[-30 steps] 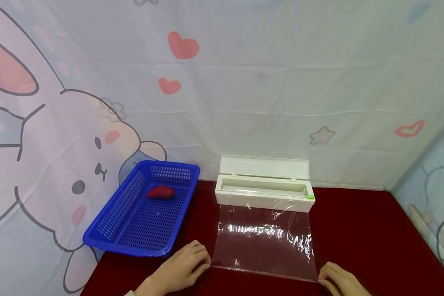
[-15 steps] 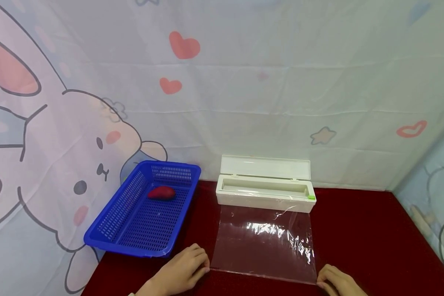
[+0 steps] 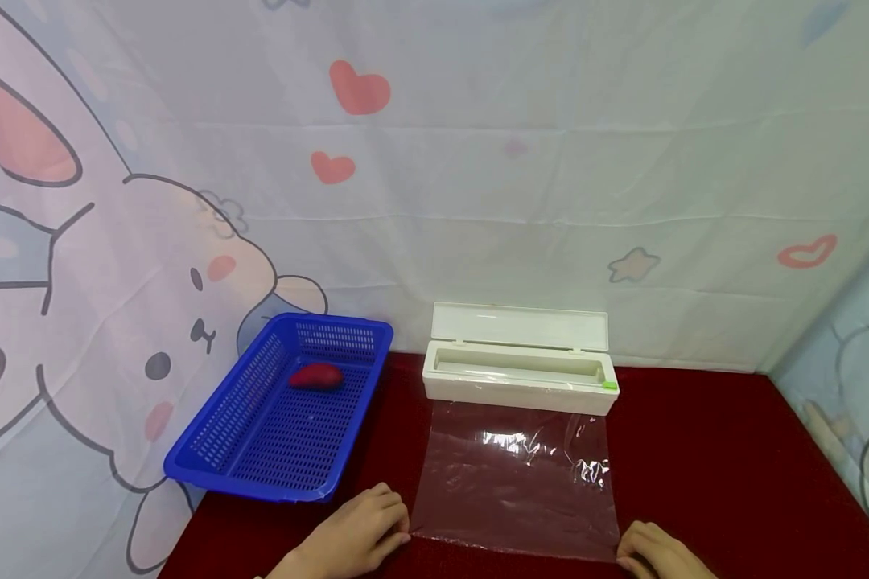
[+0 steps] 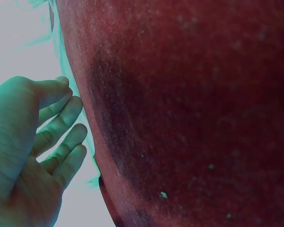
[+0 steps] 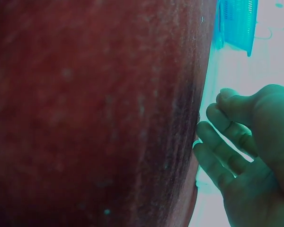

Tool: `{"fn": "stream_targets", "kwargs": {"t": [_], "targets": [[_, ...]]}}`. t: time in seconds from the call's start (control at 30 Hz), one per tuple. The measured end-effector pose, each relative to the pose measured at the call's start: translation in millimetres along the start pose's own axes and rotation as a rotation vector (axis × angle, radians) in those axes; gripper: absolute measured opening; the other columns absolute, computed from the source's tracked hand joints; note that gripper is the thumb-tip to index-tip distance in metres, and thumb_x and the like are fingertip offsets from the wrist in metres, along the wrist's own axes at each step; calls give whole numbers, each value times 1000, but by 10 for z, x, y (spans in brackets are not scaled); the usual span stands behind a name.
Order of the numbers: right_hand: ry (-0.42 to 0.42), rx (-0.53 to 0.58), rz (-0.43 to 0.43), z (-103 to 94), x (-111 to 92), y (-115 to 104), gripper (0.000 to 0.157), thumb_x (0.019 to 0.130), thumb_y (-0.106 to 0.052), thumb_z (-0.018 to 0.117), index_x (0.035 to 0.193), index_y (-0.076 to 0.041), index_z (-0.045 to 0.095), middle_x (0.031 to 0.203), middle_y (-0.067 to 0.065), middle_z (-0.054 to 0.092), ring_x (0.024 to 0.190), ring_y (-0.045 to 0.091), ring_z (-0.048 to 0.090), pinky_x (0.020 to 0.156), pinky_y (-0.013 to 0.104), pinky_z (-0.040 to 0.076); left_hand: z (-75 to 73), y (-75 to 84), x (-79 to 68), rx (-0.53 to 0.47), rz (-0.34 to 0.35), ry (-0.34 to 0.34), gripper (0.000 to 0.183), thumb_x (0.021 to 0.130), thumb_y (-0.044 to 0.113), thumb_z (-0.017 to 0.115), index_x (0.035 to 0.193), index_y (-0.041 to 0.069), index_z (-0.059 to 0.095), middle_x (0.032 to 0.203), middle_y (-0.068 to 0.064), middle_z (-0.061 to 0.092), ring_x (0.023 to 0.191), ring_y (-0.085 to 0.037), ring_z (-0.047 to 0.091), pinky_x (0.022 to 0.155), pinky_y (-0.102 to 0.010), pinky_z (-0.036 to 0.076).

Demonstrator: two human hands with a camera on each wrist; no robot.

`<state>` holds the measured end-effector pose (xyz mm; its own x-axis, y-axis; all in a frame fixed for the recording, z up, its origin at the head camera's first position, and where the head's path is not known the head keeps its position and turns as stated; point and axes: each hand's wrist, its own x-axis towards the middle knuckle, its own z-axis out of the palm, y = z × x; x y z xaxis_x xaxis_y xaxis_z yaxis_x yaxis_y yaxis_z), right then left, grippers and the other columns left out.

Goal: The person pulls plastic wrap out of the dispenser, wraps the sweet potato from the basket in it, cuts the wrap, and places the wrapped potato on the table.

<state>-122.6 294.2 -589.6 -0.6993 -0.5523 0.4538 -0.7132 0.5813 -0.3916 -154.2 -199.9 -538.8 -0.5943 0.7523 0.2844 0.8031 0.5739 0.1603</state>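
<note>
A sheet of clear cling film runs from a white cling film dispenser box toward me in the head view. My left hand pinches its near left corner between thumb and index finger. At the near right corner, my right hand pinches the film the same way. In the left wrist view the left hand has its thumb against the index finger, the other fingers loosely bent. The right hand shows a like pinch in the right wrist view. The film itself hardly shows in either wrist view.
The box's lid stands raised at the back, and a green slider sits at its right end. To the left, a blue plastic basket holds a red mango-like fruit. A dark red cloth covers the table before a printed curtain.
Both hands have drawn slightly toward me, bringing the film's near edge with them. The film looks a little more rippled and its reflections have shifted. Box and basket stay in place.
</note>
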Motion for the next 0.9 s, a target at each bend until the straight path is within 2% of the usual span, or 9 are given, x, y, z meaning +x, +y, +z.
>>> {"fn": "stream_targets", "kwargs": {"t": [0.2, 0.33, 0.53, 0.9], "targets": [[-31, -57, 5, -1, 18, -25, 36, 83, -5, 87, 89, -30, 62, 95, -25, 52, 84, -9, 43, 61, 16, 42, 5, 12, 7, 8, 23, 1, 14, 96, 23, 79, 90, 24, 67, 87, 17, 60, 89, -1, 53, 80, -19, 49], [-5, -103, -43, 16, 17, -22, 31, 86, -11, 88, 87, -30, 62, 93, -24, 51, 84, -9, 42, 61, 14, 40, 24, 12, 1, 10, 29, -1, 14, 95, 24, 80, 89, 24, 68, 88, 17, 61, 89, -2, 54, 80, -18, 50], [51, -122, -143, 39, 16, 1, 19, 103, -31, 72, 86, -28, 63, 91, -22, 52, 82, -9, 42, 63, 8, 34, 39, 13, -11, 17, 23, -19, 15, 94, 25, 82, 87, 25, 69, 88, 17, 61, 90, -1, 53, 81, -18, 50], [108, -125, -239, 101, 19, 56, 33, 112, -40, 52, 85, -26, 64, 86, -21, 51, 79, -9, 38, 64, 4, 29, -18, 8, -38, 34, 13, -26, 18, 91, 24, 85, 86, 25, 68, 89, 16, 62, 88, -1, 51, 79, -19, 49]]}}
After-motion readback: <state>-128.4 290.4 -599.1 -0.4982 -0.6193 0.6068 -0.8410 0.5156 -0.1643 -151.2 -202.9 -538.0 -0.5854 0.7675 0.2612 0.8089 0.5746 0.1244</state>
